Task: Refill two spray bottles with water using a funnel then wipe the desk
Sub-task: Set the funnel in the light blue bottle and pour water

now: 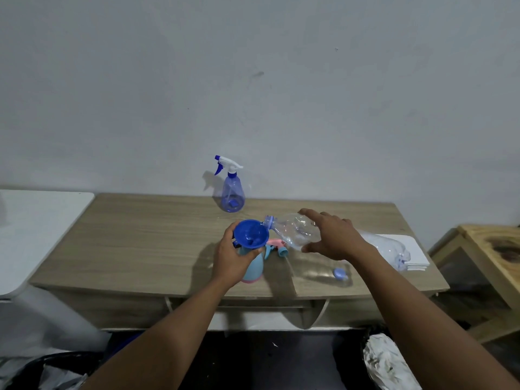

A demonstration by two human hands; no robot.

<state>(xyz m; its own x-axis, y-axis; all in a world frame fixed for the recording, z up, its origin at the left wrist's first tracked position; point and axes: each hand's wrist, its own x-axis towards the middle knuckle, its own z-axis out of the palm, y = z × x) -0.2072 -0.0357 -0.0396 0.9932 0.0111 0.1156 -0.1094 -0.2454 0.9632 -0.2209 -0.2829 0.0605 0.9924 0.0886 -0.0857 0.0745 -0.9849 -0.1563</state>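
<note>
Water bottle [295, 230] in right grip [332, 237], spray bottle [254, 267] in left grip [230, 257], near desk [126, 249] edge

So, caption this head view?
Right hand tips a clear bottle into the blue funnel; left hand grips the light-blue spray bottle beneath.

I see a wooden tabletop [126, 249] bearing a blue spray bottle [233, 197], pastel bottle [253, 270], sprayer head [277, 246], cap [340, 273], white stack [417, 253].

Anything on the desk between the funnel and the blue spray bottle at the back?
Nothing: head view shows only bare desk between the funnel and the blue spray bottle. The clear bottle tips in from the right.
</note>
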